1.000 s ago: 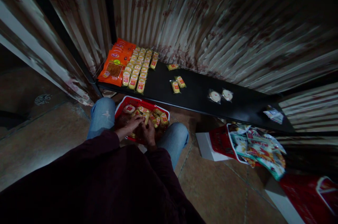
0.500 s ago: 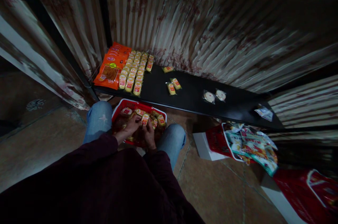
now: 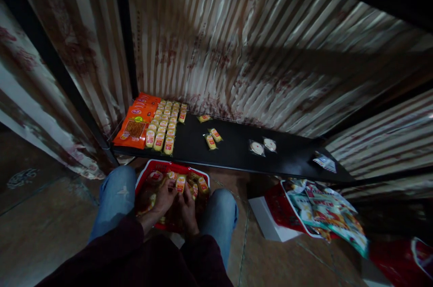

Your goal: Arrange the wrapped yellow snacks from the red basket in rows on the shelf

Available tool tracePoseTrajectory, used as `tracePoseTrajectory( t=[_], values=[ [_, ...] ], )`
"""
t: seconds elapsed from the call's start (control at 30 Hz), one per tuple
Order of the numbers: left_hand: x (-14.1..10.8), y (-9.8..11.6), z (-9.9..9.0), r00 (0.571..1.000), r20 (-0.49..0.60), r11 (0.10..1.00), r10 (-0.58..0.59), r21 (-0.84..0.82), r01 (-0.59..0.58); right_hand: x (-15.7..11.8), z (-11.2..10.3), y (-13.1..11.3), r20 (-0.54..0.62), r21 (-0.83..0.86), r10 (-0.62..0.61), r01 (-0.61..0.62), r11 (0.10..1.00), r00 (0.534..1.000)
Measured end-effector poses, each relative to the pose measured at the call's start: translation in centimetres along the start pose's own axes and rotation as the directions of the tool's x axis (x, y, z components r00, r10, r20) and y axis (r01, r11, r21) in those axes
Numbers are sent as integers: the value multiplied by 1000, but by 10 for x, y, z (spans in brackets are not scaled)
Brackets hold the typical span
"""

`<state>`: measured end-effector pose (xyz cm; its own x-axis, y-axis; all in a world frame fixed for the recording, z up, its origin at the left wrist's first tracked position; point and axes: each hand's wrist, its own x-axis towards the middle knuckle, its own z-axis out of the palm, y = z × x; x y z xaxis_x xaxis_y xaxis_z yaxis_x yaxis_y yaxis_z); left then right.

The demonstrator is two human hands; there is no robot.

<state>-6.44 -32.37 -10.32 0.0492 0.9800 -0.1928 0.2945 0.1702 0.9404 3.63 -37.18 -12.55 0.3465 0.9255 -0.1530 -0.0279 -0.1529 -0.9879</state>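
Over a red basket (image 3: 145, 174) between my knees, my left hand (image 3: 164, 197) and my right hand (image 3: 187, 208) are closed on one small yellow packaged cake (image 3: 180, 183) with a red-and-white label. The fingers of both hands pinch its sides. More wrapped cakes (image 3: 203, 185) lie loose in the basket around my hands. On the black shelf (image 3: 233, 156) just beyond, rows of matching packaged cakes (image 3: 163, 123) stand beside orange snack bags (image 3: 137, 120).
Loose cakes (image 3: 210, 141) lie mid-shelf, with two round white wrapped pieces (image 3: 257, 148) and a small silvery packet (image 3: 324, 162) further right. On the floor at right, a red basket of snack bags (image 3: 324, 208) rests against a white box (image 3: 267, 221). Striped curtain (image 3: 209, 43) backs the shelf.
My view has tilted, so the shelf and basket sit lower in the picture. Both hands keep hold of the same cake over the basket.
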Motion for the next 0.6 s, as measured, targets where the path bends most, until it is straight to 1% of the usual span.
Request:
tracePoseTrajectory(
  t=[0.2,0.23,0.37,0.5,0.6],
  values=[
    [4,0,2,999,-8,999,53,-12,-53,4,4,-3,-35,54,2,0,999,999],
    [4,-1,2,998,-6,998,61,-22,-61,4,5,-3,-22,69,-4,5,998,1000],
    [6,0,-1,993,-5,993,118,-28,-118,6,9,-7,-33,106,-15,18,994,999],
    [8,6,-3,986,-16,986,168,13,-168,10,12,-15,-6,112,-53,53,992,999],
    [11,10,-2,979,-24,979,203,27,-203,15,12,-23,-28,104,-93,95,990,995]
  ],
)
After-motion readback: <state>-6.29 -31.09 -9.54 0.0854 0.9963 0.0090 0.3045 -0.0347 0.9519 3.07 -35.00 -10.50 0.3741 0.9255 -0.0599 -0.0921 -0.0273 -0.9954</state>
